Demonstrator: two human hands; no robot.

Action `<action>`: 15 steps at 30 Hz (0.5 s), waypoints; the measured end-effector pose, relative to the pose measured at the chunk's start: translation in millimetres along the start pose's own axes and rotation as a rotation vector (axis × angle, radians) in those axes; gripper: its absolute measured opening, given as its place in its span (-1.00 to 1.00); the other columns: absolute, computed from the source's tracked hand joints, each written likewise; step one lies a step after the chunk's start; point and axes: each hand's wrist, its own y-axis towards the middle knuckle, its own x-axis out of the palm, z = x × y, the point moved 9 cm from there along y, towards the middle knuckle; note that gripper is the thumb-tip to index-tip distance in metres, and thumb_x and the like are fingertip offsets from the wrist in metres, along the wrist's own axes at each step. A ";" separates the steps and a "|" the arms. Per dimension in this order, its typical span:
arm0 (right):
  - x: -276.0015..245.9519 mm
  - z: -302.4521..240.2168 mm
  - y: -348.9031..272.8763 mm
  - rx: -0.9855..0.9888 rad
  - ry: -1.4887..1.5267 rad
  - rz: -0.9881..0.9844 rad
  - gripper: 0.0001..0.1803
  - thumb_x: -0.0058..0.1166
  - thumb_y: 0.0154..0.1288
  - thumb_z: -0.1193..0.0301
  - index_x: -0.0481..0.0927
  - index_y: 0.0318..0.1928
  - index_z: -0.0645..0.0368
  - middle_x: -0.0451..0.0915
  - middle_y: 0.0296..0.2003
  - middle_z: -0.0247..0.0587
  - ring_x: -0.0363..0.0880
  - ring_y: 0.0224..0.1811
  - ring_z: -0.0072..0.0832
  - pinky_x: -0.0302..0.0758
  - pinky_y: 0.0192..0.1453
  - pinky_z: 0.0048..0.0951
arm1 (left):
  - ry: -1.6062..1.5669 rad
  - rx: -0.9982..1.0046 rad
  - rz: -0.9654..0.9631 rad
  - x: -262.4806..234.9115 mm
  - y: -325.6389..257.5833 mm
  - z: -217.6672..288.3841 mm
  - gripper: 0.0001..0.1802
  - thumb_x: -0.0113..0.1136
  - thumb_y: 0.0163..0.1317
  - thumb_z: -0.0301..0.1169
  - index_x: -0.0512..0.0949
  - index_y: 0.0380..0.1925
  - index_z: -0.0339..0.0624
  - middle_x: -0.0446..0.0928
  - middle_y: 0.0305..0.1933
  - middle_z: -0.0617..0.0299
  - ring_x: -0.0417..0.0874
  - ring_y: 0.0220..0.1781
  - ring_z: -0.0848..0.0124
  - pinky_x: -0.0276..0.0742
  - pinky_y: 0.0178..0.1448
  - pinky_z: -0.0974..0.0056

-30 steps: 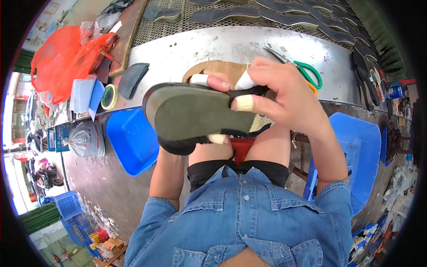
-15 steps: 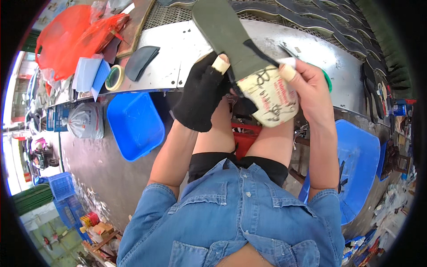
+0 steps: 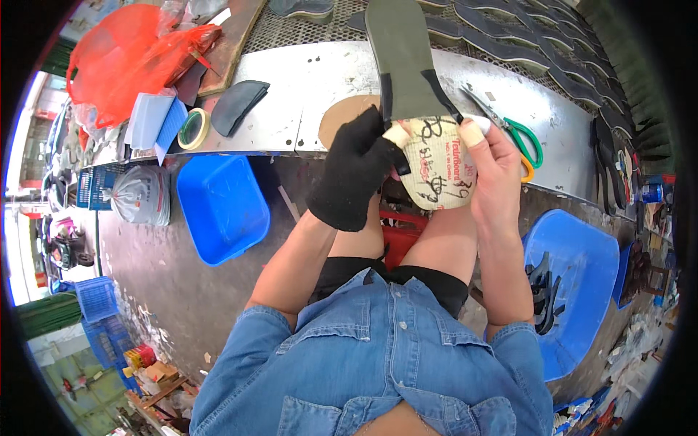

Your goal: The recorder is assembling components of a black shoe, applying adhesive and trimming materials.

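Note:
A sandal piece with a dark olive sole [image 3: 401,62] and a cream heel board with black handwriting [image 3: 437,173] stands on end above my lap, toe pointing away. My left hand [image 3: 350,173], in a black glove with a taped thumb tip, grips its left edge near the heel. My right hand [image 3: 496,174], bare with tape on the fingertips, holds the heel's right side. A black strap runs across the sole between the two hands.
A metal bench [image 3: 305,87] holds a tape roll [image 3: 192,128], a dark sole piece [image 3: 237,105], green-handled scissors [image 3: 520,138] and a red bag [image 3: 131,65]. A blue tray [image 3: 222,207] lies lower left, a blue chair [image 3: 582,276] with black straps on the right. Rows of soles [image 3: 538,43] lie behind.
The sandal piece went from lying flat, sole toward me, to standing upright with the written heel board facing me. Both hands shifted down to the heel end.

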 end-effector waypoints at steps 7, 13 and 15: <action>-0.2 5.0 -5.5 0.096 0.139 0.017 -0.77 0.10 0.30 0.43 0.57 -0.09 0.29 0.61 -0.32 -0.35 0.52 -0.33 -0.72 0.45 -0.22 -0.68 | 0.027 0.037 -0.098 7.1 -5.8 -2.0 -0.70 0.12 0.24 -0.42 0.49 -0.08 -0.36 0.59 -0.24 0.20 0.56 -0.23 0.54 0.51 -0.14 0.38; -2.1 -22.9 -7.2 -0.065 -0.304 -0.121 -0.79 0.15 0.23 0.47 0.60 -0.12 0.25 0.60 -0.35 -0.31 0.52 -0.33 -0.70 0.47 -0.26 -0.59 | 0.485 0.163 -0.094 -25.5 10.6 -21.2 -0.62 0.19 0.18 -0.37 0.47 0.00 -0.22 0.54 -0.08 0.16 0.57 -0.25 0.53 0.53 -0.20 0.38; 9.1 -60.5 -12.0 -0.474 -0.687 -0.162 -0.79 0.16 0.10 0.56 0.64 -0.20 0.25 0.61 -0.35 -0.23 0.58 -0.22 -0.43 0.51 -0.14 -0.41 | -0.162 -0.193 -0.156 -39.6 14.0 -46.1 -0.60 0.10 0.25 -0.32 0.44 0.07 -0.21 0.53 -0.03 0.06 0.61 -0.21 0.42 0.58 -0.25 0.34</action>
